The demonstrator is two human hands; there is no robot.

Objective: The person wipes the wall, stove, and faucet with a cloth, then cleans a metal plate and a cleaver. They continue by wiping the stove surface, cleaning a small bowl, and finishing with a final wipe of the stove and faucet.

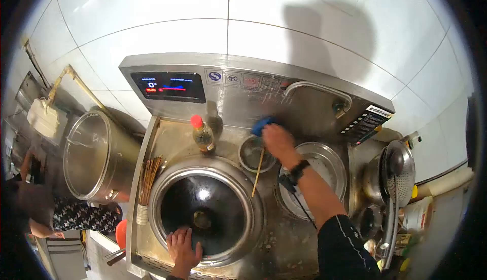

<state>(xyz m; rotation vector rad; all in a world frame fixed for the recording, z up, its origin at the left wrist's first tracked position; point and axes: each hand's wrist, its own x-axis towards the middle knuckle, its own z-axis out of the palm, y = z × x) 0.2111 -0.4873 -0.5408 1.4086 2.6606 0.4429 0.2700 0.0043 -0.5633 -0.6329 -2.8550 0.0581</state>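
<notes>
My right hand (278, 140) is closed on a blue cloth (261, 125), pressed against the foot of the stove's steel back panel (238, 108). Its exact shape is partly hidden by my fingers. Below that hand a small round metal pot (248, 153) has a thin wooden stick (258, 171) lying across it. At the near rim of a large dark wok (203, 204), my left hand (183, 249) lies with its fingers spread, holding nothing. A bottle with a red cap (204, 137) stands behind the wok.
A wide metal basin (324, 166) sits under my right forearm, with a black cord nearby. A bamboo brush (147, 189) lies left of the wok. Beyond are a tall steel pot (101, 153) and another person (76, 211). Strainers and ladles (398, 171) hang at right.
</notes>
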